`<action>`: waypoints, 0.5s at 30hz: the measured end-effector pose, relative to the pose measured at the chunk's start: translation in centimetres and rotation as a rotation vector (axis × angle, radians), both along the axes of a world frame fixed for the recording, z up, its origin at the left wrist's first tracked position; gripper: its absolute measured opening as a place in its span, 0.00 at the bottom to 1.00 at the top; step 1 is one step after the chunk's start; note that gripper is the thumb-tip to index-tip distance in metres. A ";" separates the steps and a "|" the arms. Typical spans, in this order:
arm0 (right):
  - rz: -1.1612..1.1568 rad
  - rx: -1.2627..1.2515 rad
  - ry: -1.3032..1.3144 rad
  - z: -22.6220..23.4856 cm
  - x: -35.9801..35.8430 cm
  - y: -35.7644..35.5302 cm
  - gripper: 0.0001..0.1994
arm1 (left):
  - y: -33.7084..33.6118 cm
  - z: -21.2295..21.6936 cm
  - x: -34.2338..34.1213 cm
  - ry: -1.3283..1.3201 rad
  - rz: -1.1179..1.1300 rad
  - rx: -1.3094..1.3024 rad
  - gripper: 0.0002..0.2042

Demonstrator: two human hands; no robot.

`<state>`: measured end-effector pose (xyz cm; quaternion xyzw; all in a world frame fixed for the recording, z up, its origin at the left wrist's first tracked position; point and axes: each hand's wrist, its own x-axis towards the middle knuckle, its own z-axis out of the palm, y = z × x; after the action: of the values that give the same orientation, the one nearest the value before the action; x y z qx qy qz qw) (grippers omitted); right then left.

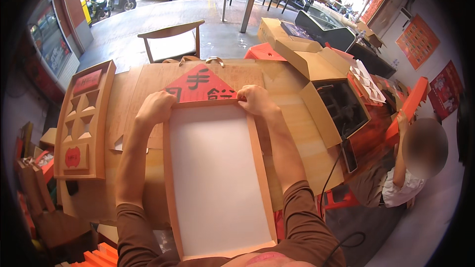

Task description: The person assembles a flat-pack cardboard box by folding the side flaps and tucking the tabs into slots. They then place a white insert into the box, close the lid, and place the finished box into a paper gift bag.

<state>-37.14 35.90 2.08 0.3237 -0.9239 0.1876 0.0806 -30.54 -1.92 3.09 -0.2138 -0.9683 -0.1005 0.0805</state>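
A long shallow cardboard box tray (217, 168) with a white inside and brown rims stretches from my body out over the table. My left hand (157, 106) is closed on its far left corner. At the far right corner my right hand (256, 100) pinches the rim in the same way. Just beyond the far rim lies a brown kraft sheet or bag (143, 81) with a red diamond-shaped panel (200, 84) bearing black characters. The fingertips of both hands are partly hidden behind the rim.
A divided gift box (85, 118) lies at the table's left. An open carton (341, 106) with dark contents stands right, beside a phone (350, 155) on a cable. Another person (396, 178) sits at the right, holding an orange-red strip (414, 100). A chair (173, 42) stands behind the table.
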 end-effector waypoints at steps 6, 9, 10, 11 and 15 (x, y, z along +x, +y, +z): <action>-0.011 0.020 -0.017 -0.1 0.5 -1.0 0.08 | -0.5 -0.4 -0.2 0.039 -0.052 0.104 0.03; -0.029 0.052 0.005 0.0 0.9 -1.9 0.07 | -0.7 0.7 0.7 -0.043 0.067 0.094 0.05; -0.035 0.069 0.003 0.3 1.1 -1.9 0.07 | -0.3 2.3 1.1 -0.176 0.189 0.010 0.07; -0.046 0.088 0.008 0.8 1.4 -1.7 0.07 | -0.1 3.5 1.4 -0.304 0.307 -0.071 0.08; -0.082 0.081 0.080 1.5 1.2 -1.1 0.06 | 1.1 4.8 1.8 -0.385 0.376 -0.079 0.12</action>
<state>-35.95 34.85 3.62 0.2961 -0.9392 0.1335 0.1118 -28.71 -0.83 7.85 -0.0101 -0.9917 -0.0845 -0.0962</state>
